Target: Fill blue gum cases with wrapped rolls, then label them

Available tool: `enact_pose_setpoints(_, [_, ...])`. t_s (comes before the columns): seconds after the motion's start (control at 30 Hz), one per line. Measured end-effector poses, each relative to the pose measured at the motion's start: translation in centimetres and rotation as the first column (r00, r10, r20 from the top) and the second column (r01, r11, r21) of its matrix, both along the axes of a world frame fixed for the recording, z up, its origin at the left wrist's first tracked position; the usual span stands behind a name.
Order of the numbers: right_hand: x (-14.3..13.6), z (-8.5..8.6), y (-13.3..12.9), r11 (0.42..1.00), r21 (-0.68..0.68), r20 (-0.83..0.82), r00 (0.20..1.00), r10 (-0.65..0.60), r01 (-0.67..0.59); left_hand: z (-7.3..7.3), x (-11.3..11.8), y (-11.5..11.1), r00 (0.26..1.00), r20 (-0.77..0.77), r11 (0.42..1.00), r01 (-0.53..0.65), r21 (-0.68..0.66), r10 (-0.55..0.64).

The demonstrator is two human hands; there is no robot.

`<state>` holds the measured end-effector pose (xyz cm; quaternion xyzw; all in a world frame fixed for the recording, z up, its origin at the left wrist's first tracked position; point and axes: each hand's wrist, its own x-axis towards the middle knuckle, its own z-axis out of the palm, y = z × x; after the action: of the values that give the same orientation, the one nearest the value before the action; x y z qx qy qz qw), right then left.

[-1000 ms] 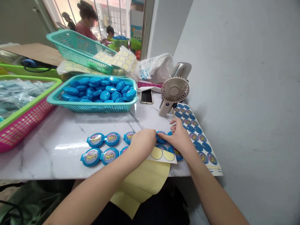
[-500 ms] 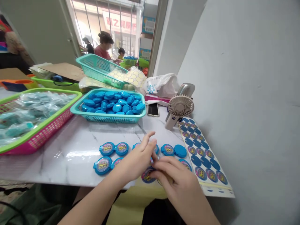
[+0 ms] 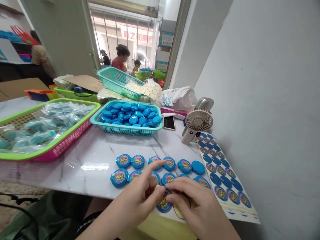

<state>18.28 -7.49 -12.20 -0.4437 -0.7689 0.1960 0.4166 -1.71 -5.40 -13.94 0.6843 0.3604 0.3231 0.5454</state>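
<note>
A round printed sticker point(image 3: 163, 205) lies on a pale backing sheet point(image 3: 178, 211) at the table's front edge. My right hand point(image 3: 197, 201) pinches at the sticker's upper edge with thumb and fingers. Beside it, my left hand point(image 3: 142, 195) has its thumb against bent fingers, the index stretched out; what sits in that pinch is too small to tell. Just beyond both hands are two rows of blue round cases, opened flat. One case point(image 3: 120, 177) at the front left bears stickers, while the back-right case lid point(image 3: 198, 167) is plain blue. My hands hide part of the front row.
A turquoise basket point(image 3: 122, 130) of blue cases stands behind the rows. Left of it is a green-and-pink basket point(image 3: 72, 128) with bagged items. A phone point(image 3: 169, 123), a small fan point(image 3: 198, 121) and a sticker sheet point(image 3: 222, 171) lie rightward, near the wall. People sit beyond the window.
My left hand has drawn back from the rows toward me, its thumb coming close to my right fingers at the sticker. The view has shifted slightly, so everything sits further right.
</note>
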Motion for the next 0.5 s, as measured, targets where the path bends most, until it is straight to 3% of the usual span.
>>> enact_pose_setpoints(0.13, [-0.8,0.6,-0.3,0.999,-0.02,-0.031,0.999,0.03,-0.031,0.2,-0.3,-0.8,0.999,-0.013,0.997,-0.047,0.053,0.048])
enact_pose_setpoints(0.23, [-1.2,1.0,-0.5,0.999,-0.007,-0.022,0.998,0.053,-0.053,-0.8,-0.8,-1.5,0.992,0.072,0.995,-0.102,0.003,0.102])
enact_pose_setpoints(0.33, [-0.7,1.3,-0.3,0.999,0.014,-0.03,0.999,0.044,-0.043,-2.1,-2.0,-2.0,0.993,0.109,0.996,-0.038,-0.081,0.047])
enact_pose_setpoints(0.43, [0.4,1.9,0.6,0.998,0.057,-0.205,0.979,0.017,-0.005,-1.7,-4.6,-1.7,0.986,-0.16,0.999,-0.04,-0.02,0.036])
enact_pose_setpoints(0.5, [1.0,2.6,1.7,0.993,0.117,-0.339,0.941,0.011,0.031,0.3,-6.8,-1.1,0.915,-0.33,0.963,-0.171,0.207,0.233])
